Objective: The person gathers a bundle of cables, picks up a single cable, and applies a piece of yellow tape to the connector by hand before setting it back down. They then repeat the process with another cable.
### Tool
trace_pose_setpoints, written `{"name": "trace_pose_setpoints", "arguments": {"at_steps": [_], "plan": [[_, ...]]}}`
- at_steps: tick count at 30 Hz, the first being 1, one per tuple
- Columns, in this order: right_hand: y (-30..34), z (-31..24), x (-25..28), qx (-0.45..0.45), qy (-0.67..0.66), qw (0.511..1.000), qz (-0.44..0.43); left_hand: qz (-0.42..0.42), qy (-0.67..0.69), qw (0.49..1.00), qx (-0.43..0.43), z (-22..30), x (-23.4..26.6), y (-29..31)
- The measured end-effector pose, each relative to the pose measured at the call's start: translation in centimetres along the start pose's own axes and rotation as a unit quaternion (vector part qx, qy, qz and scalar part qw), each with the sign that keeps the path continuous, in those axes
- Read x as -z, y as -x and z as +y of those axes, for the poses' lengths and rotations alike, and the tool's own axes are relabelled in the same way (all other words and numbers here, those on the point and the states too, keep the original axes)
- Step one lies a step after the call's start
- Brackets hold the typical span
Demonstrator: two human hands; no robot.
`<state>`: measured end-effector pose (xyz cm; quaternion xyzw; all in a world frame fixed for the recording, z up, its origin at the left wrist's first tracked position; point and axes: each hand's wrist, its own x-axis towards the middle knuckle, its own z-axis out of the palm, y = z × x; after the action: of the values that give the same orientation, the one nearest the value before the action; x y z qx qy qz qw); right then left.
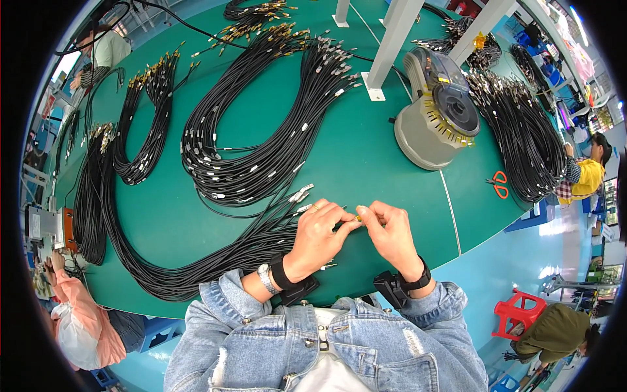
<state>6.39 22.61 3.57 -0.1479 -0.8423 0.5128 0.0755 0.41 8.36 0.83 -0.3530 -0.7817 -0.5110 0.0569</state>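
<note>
My left hand (320,235) pinches the end of a black cable, thumb against forefinger, beside the near end of a long cable bundle (189,271). My right hand (390,236) meets it almost fingertip to fingertip. Between the two pinches shows a small yellow piece (358,218) at the cable's tip; my fingers cover most of it, so I cannot tell its kind. White tags (302,194) stick out from the bundle just beyond my left hand.
A grey dispenser (424,140) with yellow strips round its wheel stands ahead right, by a metal post (392,49). Orange-handled scissors (501,185) lie right. Looped black cable bundles (261,157) fill the far left and another (522,140) the far right of the green table (366,157).
</note>
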Motion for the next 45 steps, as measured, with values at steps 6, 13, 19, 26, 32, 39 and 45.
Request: {"name": "trace_pose_setpoints", "arguments": {"at_steps": [6, 13, 19, 26, 32, 39, 45], "plan": [[-0.1, 0.1, 0.5, 0.011, 0.01, 1.0, -0.027, 0.002, -0.019, 1.0, -0.02, 0.1, 0.0, 0.0], [-0.3, -0.1, 0.8, 0.035, 0.006, 0.998, -0.053, -0.017, -0.012, 0.999, -0.039, -0.2, 0.1, -0.1], [-0.3, 0.0, 0.7, 0.041, 0.034, 0.997, -0.062, -0.029, -0.01, 0.998, -0.049, -0.3, 0.1, -0.2], [-0.4, 0.1, 0.7, 0.081, 0.063, 0.993, -0.065, -0.024, -0.009, 0.999, -0.047, -0.4, -0.1, -0.5], [-0.7, 0.7, 1.5, 0.034, 0.011, 0.991, -0.127, -0.035, 0.004, 0.999, -0.037, -0.4, 0.1, -0.6], [-0.6, 0.8, 1.9, 0.012, -0.005, 0.988, -0.154, -0.034, 0.002, 0.999, -0.032, -0.4, -0.3, -0.4], [-0.5, 1.1, 1.9, 0.017, -0.007, 0.987, -0.163, -0.044, -0.003, 0.998, -0.043, -0.4, -0.3, -0.4]]}}
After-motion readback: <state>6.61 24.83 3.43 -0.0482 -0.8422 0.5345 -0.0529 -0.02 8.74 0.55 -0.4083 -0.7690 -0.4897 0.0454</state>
